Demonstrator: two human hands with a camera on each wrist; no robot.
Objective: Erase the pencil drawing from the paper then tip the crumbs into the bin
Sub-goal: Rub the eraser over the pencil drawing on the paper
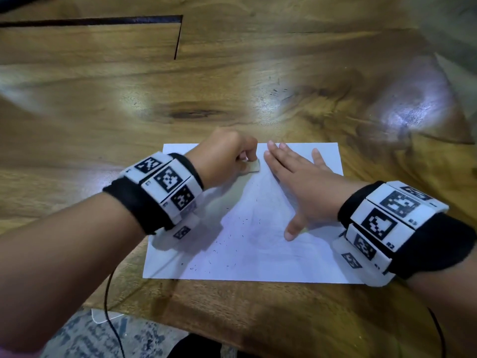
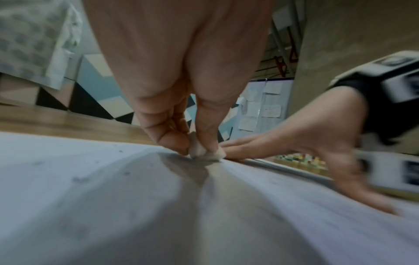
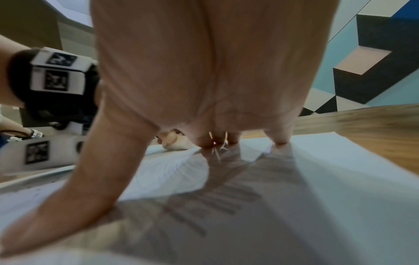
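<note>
Head view: the paper [image 1: 271, 249] lies flat on the wooden worktop [image 1: 232, 99], strewn with dark crumbs [image 1: 227, 239]; the left hand [image 1: 222, 161] pinches the eraser [image 1: 251, 167] near the sheet's far edge, and the right hand [image 1: 296, 182] rests flat beside it, fingers spread. Left wrist view: the grip is narrow, fingertips [image 2: 174, 143] and thumb clamping the eraser [image 2: 204, 152] against the paper [image 2: 90, 197]. Right wrist view: the right hand [image 3: 204, 80] presses on the paper [image 3: 328, 179] with straight fingers, holding nothing.
</note>
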